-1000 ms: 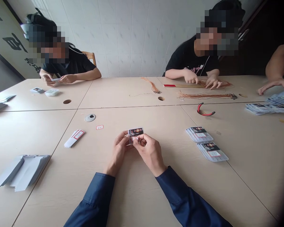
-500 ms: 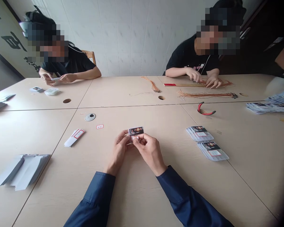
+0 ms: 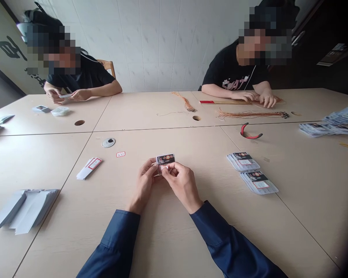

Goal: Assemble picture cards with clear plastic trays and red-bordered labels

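Note:
Both of my hands meet over the middle of the beige table (image 3: 168, 239). My left hand (image 3: 143, 185) and my right hand (image 3: 182, 184) pinch a small dark printed card (image 3: 165, 159) between thumbs and fingertips, holding it upright just above the tabletop. The lower part of the card is hidden behind my fingers. Dark blue sleeves cover both forearms.
Two fanned stacks of similar dark cards (image 3: 251, 172) lie to the right. White strips with a red label (image 3: 89, 168) and a red sticker (image 3: 120, 154) lie to the left, with grey-white sheets (image 3: 23, 210) beyond. Two people in black sit opposite, near orange cords (image 3: 249, 114) and a red tool (image 3: 249, 133).
My hands and the card stay in place with only small finger shifts. The arm at the far right edge has left the view. The person opposite right moved their hands slightly.

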{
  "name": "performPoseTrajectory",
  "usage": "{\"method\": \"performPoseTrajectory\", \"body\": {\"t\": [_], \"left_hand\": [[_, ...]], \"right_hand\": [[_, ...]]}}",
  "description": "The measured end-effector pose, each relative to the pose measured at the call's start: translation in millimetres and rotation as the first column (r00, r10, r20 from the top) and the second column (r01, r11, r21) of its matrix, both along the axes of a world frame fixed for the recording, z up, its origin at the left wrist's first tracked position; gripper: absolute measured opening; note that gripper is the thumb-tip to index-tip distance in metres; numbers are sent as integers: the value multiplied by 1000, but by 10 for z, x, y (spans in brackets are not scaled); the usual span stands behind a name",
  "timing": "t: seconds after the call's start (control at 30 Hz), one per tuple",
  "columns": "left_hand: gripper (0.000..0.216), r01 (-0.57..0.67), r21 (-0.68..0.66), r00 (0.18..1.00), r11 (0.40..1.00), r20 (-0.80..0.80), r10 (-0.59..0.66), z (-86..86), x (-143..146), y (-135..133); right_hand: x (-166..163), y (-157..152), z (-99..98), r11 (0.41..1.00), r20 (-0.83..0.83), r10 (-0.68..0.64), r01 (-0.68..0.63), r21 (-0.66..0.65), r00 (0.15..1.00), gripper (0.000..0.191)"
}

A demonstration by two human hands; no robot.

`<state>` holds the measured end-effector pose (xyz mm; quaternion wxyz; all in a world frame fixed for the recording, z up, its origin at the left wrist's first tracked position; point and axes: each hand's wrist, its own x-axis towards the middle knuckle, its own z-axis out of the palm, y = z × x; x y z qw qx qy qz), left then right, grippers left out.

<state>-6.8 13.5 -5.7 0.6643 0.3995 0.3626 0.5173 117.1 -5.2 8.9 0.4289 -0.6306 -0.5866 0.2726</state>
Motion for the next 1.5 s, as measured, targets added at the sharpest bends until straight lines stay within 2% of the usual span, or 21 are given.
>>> {"method": "performPoseTrajectory", "body": {"t": [0.93, 1.13, 1.5], "left_hand": [[19, 8, -15, 1000, 1000, 15, -7, 44, 14, -21], [18, -17, -41, 999, 999, -36, 15, 55, 20, -27], [22, -2, -8, 995, 1000, -103, 2, 109, 49, -20]], "right_hand": [[9, -8, 13, 1000, 36, -4, 5, -22, 999, 25], [12, -9, 14, 1000, 37, 5, -4, -13, 999, 26], [16, -5, 7, 1000, 82, -10, 11, -15, 997, 25]]}}
